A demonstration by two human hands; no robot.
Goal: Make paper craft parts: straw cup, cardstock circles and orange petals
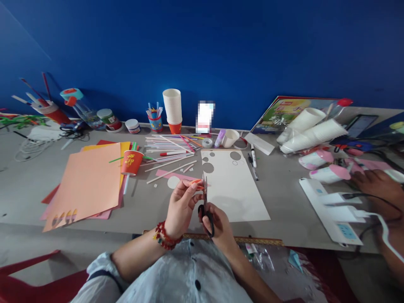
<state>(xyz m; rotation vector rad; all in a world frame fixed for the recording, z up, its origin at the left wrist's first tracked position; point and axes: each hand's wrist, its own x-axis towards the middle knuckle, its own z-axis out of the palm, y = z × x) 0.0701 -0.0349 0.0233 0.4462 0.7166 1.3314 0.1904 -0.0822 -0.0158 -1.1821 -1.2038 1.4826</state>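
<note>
Between the fingers of my left hand (184,202) is a small folded piece of orange paper (196,182). My right hand (221,225) grips black-handled scissors (205,198), fingers in the loops and blades pointing away from me. The blades stand right at the paper's right edge; whether they touch it I cannot tell. Beneath the hands lies a white sheet (238,189) with round holes cut near its far left corner. A pink paper strip (164,173) and a white paper disc (173,182) rest just beyond my left hand.
Coloured paper sheets (90,176) and a red paper cup (131,162) with straws are at left. Many straws and sticks (168,147) lie in the middle. On the right are a power strip (328,210), bagged paper cups (312,134) and another person's hand (375,185).
</note>
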